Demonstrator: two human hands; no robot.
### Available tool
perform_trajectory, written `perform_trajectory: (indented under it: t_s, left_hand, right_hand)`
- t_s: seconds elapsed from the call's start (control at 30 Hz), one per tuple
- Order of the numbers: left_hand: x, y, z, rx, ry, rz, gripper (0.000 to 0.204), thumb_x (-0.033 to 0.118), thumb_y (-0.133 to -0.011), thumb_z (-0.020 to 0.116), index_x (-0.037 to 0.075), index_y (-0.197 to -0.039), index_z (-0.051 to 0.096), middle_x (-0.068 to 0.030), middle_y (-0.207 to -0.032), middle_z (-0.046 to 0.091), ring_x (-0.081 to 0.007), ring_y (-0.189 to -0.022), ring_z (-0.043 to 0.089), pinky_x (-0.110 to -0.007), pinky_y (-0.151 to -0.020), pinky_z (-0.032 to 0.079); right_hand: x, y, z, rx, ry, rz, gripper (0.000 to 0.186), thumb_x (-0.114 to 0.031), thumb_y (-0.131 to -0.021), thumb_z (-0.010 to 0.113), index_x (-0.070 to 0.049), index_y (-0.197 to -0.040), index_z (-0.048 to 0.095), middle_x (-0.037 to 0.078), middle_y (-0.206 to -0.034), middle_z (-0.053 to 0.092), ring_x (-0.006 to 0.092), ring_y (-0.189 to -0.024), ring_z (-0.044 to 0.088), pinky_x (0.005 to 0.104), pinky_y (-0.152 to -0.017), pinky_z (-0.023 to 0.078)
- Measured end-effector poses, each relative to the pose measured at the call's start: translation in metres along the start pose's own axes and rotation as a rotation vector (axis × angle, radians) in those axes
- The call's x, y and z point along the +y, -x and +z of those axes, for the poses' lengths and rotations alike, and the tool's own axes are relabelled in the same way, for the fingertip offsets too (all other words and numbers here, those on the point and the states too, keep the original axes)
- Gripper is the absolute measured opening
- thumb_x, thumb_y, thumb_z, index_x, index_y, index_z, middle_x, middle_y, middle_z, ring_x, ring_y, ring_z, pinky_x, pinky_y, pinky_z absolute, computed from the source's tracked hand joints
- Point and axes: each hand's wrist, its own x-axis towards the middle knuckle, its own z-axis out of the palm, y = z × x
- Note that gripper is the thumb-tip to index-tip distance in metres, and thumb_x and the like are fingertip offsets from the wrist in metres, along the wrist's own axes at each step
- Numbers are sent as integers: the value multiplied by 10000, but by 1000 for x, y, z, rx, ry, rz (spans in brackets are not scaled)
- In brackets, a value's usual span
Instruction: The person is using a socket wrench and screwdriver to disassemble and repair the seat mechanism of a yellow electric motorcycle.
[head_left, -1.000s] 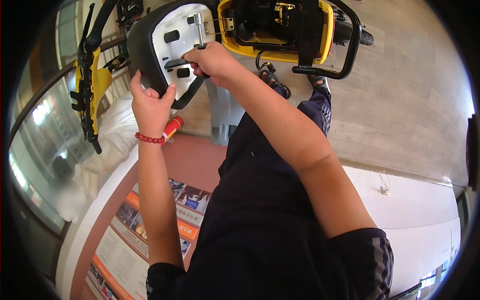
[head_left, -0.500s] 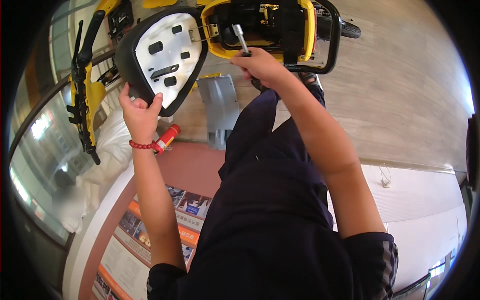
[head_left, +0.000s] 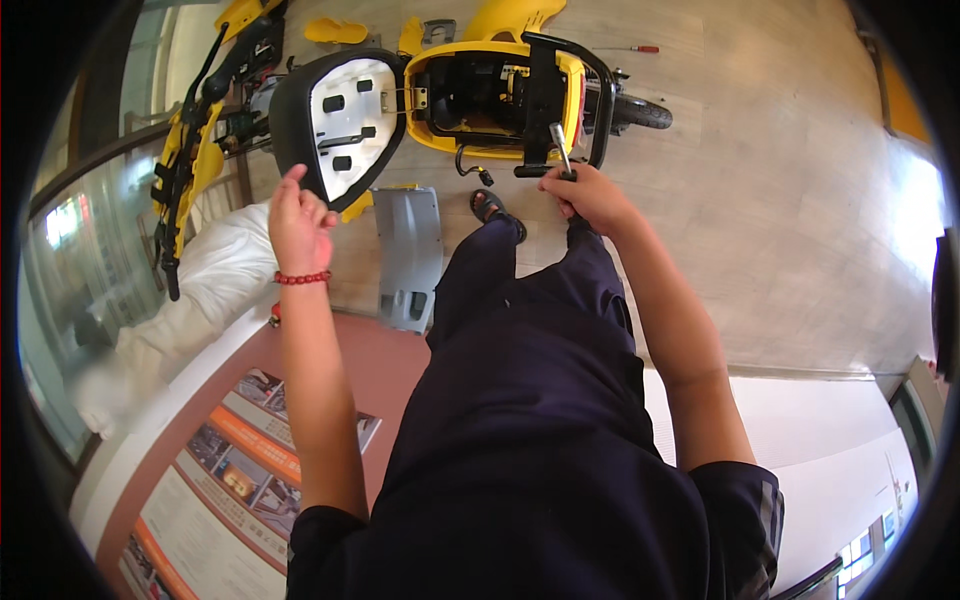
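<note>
The seat (head_left: 362, 130) of a yellow electric scooter is tipped up on its hinge, its white underside facing me. Just off its near edge, my left hand (head_left: 303, 228) holds nothing, the index finger stretched and the other fingers loosely bent. My right hand (head_left: 592, 198) is closed round the black handle of a socket driver (head_left: 560, 142), its metal socket end pointing up and away. That hand is beside the black rear rack (head_left: 603, 115). Left of the rack, the yellow-rimmed seat compartment (head_left: 462, 148) gapes, dark inside, and a black cable with a connector (head_left: 485, 178) hangs below it.
A grey plastic panel (head_left: 408, 250) lies on the floor near my sandalled foot (head_left: 488, 206). Yellow covers (head_left: 335, 31) and a red-handled screwdriver (head_left: 645, 49) lie farther off. The handlebar (head_left: 172, 200) stands left, beside white cloth (head_left: 225, 255). A printed board (head_left: 235, 470) is nearer.
My left hand has come away from the seat's edge. My right hand has moved right with the socket driver, from over the compartment to the rack. The whole view has shifted.
</note>
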Motion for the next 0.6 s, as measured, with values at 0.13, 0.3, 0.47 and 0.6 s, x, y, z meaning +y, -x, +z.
perform_trajectory:
  t_s: [0.13, 0.3, 0.47, 0.6]
  left_hand:
    - [-36, 43, 17, -273, 713, -411, 196, 126, -956, 477, 29, -1096, 575, 50, -606, 394, -53, -490, 331, -210, -498, 369]
    - [-76, 85, 38, -269, 1014, -527, 223, 9, -897, 447, -10, -1095, 548, -25, -749, 481, -102, -587, 411, -233, -635, 473]
    - [-78, 111, 41, -249, 1070, -416, 222, -18, -881, 428, -19, -1074, 538, -68, -862, 520, -144, -650, 461, -283, -714, 512]
    - [-68, 126, 44, -193, 1062, -368, 244, -35, -867, 411, -22, -1082, 527, -91, -887, 537, -184, -724, 510, -329, -797, 513]
  right_hand:
    - [13, 35, -18, 20, 8, 44, 198, -175, -901, 600, 18, -933, 625, 8, -670, 537, 90, -541, 473, 245, -531, 418]
    - [15, 68, -34, -36, 39, 92, 189, -183, -906, 602, 3, -931, 627, 0, -672, 522, 80, -546, 474, 249, -523, 429]
    - [-2, 81, -34, -70, 119, 96, 193, -188, -901, 600, 1, -942, 611, -7, -654, 502, 86, -527, 456, 251, -524, 419]
    - [-19, 79, -34, -115, 210, 43, 198, -191, -897, 592, 0, -949, 607, -14, -641, 487, 87, -522, 449, 254, -532, 415]
